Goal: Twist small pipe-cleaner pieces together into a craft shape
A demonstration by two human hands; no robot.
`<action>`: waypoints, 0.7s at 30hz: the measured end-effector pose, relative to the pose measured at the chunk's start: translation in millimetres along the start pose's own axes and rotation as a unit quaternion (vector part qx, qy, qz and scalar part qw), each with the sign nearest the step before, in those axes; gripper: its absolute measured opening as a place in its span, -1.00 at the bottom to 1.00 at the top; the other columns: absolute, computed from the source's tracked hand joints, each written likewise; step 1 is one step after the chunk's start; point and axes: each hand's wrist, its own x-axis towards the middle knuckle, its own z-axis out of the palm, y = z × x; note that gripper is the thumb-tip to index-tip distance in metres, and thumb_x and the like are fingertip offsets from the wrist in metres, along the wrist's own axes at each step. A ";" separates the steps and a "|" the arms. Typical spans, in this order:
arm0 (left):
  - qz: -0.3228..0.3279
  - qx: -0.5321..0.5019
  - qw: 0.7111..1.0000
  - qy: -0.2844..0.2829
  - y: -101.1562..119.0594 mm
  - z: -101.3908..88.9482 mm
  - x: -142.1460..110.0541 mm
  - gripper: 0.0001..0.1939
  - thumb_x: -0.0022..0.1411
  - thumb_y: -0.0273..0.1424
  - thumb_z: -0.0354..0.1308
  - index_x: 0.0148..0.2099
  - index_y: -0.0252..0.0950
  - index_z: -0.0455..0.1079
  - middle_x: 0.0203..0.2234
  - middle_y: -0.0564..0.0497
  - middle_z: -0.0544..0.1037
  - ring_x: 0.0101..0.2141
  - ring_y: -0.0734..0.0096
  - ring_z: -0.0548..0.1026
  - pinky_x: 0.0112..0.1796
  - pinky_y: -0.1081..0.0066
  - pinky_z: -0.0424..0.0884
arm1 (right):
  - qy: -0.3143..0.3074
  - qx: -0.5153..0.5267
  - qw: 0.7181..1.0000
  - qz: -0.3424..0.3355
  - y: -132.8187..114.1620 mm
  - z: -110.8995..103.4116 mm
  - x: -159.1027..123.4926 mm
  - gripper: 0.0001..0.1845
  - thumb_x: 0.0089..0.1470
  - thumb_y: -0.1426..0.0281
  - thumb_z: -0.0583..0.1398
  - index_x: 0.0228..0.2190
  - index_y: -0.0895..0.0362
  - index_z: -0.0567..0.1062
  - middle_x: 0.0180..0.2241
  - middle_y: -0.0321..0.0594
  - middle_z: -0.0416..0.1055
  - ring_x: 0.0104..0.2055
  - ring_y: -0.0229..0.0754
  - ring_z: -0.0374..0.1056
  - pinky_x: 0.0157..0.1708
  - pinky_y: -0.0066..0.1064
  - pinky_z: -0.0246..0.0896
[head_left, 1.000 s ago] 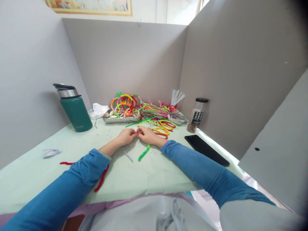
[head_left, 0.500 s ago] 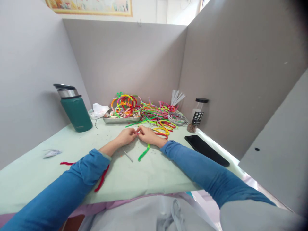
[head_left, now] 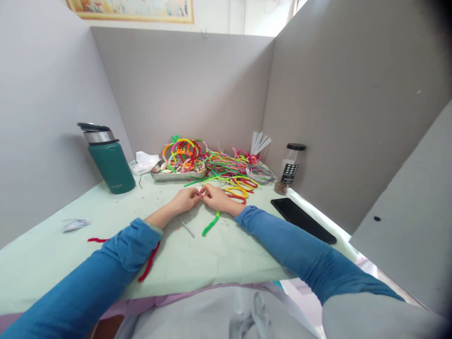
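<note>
My left hand (head_left: pixel 186 200) and my right hand (head_left: pixel 217 198) meet fingertip to fingertip above the middle of the table. Both are pinched closed around something tiny, which the fingers mostly hide. A green fuzzy pipe cleaner (head_left: pixel 211 225) lies just below my right hand. Beneath my left wrist rests a thin grey stick (head_left: pixel 188 229). Red pipe cleaner ends (head_left: pixel 149 265) stick out from under my left sleeve. Bent yellow and red pipe cleaners (head_left: pixel 241 192) lie beside my right hand, on its far side.
Behind my hands stand a metal tray (head_left: pixel 178 177) of small pieces and a heap of coloured pipe cleaners (head_left: pixel 228 162). A coil of grey wire (head_left: pixel 260 174) adjoins them. A green bottle (head_left: pixel 112 165) is left; a clear jar (head_left: pixel 287 172) and black phone (head_left: pixel 302 220) are right.
Both hands stay pinched together in nearly the same spot, with only slight finger movement. The things on the table have not moved.
</note>
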 end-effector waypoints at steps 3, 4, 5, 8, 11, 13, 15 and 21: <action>-0.001 -0.013 1.000 -0.005 0.0 0.0 -0.1 -0.81 0.12 -0.27 0.01 -0.42 -0.28 0.28 -0.64 0.13 0.41 -0.71 0.56 0.26 -0.59 0.51 0.15 | -0.003 -0.001 1.000 -0.003 0.4 0.0 0.0 -0.75 0.05 0.39 0.10 -0.19 0.15 0.39 -0.48 -0.31 0.38 -0.47 -0.29 0.22 -0.43 -0.49 0.01; -0.002 -0.018 1.000 -0.008 -0.1 -0.1 -0.2 -0.81 0.12 -0.27 0.01 -0.43 -0.28 0.27 -0.65 0.13 0.40 -0.71 0.56 0.26 -0.60 0.51 0.15 | -0.003 -0.001 1.000 -0.004 0.6 0.1 0.1 -0.75 0.05 0.39 0.10 -0.19 0.15 0.39 -0.47 -0.31 0.38 -0.47 -0.29 0.22 -0.43 -0.49 0.01; -0.002 -0.021 1.000 -0.010 -0.2 -0.2 -0.3 -0.80 0.12 -0.26 0.02 -0.45 -0.28 0.26 -0.67 0.14 0.38 -0.72 0.56 0.26 -0.61 0.51 0.14 | -0.004 -0.001 1.000 -0.006 0.8 0.2 0.2 -0.75 0.05 0.40 0.10 -0.18 0.14 0.39 -0.47 -0.31 0.39 -0.47 -0.29 0.23 -0.43 -0.49 0.01; -0.011 -0.026 0.999 -0.018 -1.0 -0.6 -0.2 -0.76 0.12 -0.25 0.02 -0.51 -0.27 0.23 -0.75 0.16 0.29 -0.73 0.55 0.22 -0.63 0.51 0.10 | -0.007 -0.001 1.000 -0.008 1.3 0.6 0.3 -0.75 0.04 0.40 0.10 -0.18 0.14 0.39 -0.47 -0.32 0.39 -0.47 -0.29 0.23 -0.44 -0.49 0.01; -0.023 -0.039 0.999 -0.026 -2.7 -0.8 0.4 -0.73 0.12 -0.21 0.05 -0.52 -0.26 0.22 -0.79 0.18 0.25 -0.74 0.56 0.19 -0.64 0.50 0.07 | -0.007 -0.001 1.000 -0.011 1.3 0.6 0.2 -0.75 0.04 0.40 0.10 -0.19 0.14 0.40 -0.47 -0.32 0.39 -0.46 -0.29 0.24 -0.43 -0.49 0.01; -0.024 -0.051 0.998 -0.029 -4.3 -0.8 1.0 -0.71 0.11 -0.18 0.06 -0.52 -0.26 0.23 -0.79 0.18 0.25 -0.74 0.56 0.18 -0.65 0.50 0.05 | -0.009 0.001 1.000 -0.012 0.9 0.1 -0.1 -0.75 0.05 0.40 0.10 -0.19 0.15 0.40 -0.47 -0.31 0.39 -0.46 -0.29 0.23 -0.43 -0.49 0.02; -0.023 -0.060 0.997 -0.032 -6.2 -0.6 1.9 -0.69 0.10 -0.16 0.07 -0.52 -0.27 0.23 -0.79 0.18 0.25 -0.74 0.57 0.18 -0.65 0.51 0.05 | -0.011 0.003 1.000 -0.013 0.3 -0.5 -0.5 -0.75 0.05 0.40 0.09 -0.19 0.15 0.40 -0.47 -0.31 0.39 -0.46 -0.29 0.23 -0.42 -0.49 0.02; -0.021 -0.063 0.997 -0.030 -9.6 1.2 4.2 -0.66 0.08 -0.10 0.08 -0.52 -0.27 0.23 -0.77 0.17 0.28 -0.75 0.59 0.18 -0.66 0.51 0.06 | -0.011 0.006 1.000 -0.014 -1.0 -1.7 -1.2 -0.76 0.05 0.40 0.09 -0.20 0.15 0.40 -0.48 -0.32 0.38 -0.46 -0.29 0.22 -0.42 -0.49 0.02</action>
